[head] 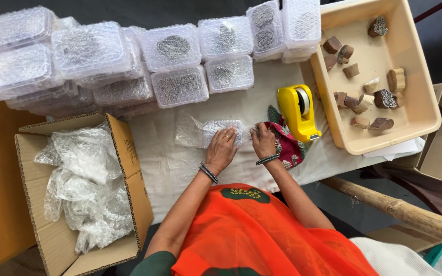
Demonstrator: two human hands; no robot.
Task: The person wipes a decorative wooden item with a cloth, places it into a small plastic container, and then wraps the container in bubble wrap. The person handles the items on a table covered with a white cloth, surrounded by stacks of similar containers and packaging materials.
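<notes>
Beneath both sets of fingers: white cloth-covered table (180, 163), soft, creased. Well beyond the fingertips, along the far edge: stacked bubble-wrapped packets (129, 61), boxy, knobbly, translucent, dark carved shapes showing through. Far off the left fingers' outer side: open cardboard box (129, 168), corrugated brown, stuffed with crumpled bubble wrap (85, 179). Well past the right fingers' outer side: beige plastic tray (420, 102), rectangular, smooth, holding scattered carved wooden blocks (384, 98). Just beyond the right fingertips: yellow tape dispenser (297, 112), glossy, rounded. Touching the right fingers' outer side: patterned red cloth (290, 145), bunched. Directly under the fingertips: small bubble-wrapped block (223, 128), oblong, with a loose flap of wrap trailing past the left fingers. Left hand (221, 151), ring and bangles, laid flat with fingers close together, pressing on the block. Right hand (263, 142), bangles, fingers curled together, pinching the block's near end.
</notes>
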